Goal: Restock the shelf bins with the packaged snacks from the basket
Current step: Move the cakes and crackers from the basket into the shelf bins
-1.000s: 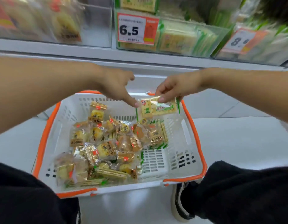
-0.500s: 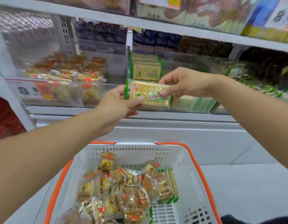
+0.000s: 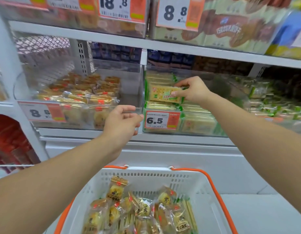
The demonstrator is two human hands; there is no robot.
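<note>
My right hand (image 3: 193, 92) pinched a cracker pack (image 3: 165, 95) by its right end, thumb under and fingers over, and held it level just above the matching packs stacked in the clear bin (image 3: 195, 130) with the 6.5 price tag (image 3: 160, 120). My left hand (image 3: 122, 121) held nothing; its fingers were loosely curled in front of the rim of the pastry bin (image 3: 78, 115) on the left, and I could not tell whether they touched it.

To do this well, I judged the pack should go down flat, label up, squared with the stack beneath, and be let go only once it rested there, since the smooth wrapper could slide forward over the low front wall.

The white basket (image 3: 146, 174) with orange handles sat near me, below the shelf, holding many wrapped round pastries (image 3: 116, 191) and a few more cracker packs along its right side. The shelf (image 3: 112, 137) was white metal, with another tier above carrying boxed snacks behind large price cards, and red packages low on the far left. The floor looked pale and smooth.
</note>
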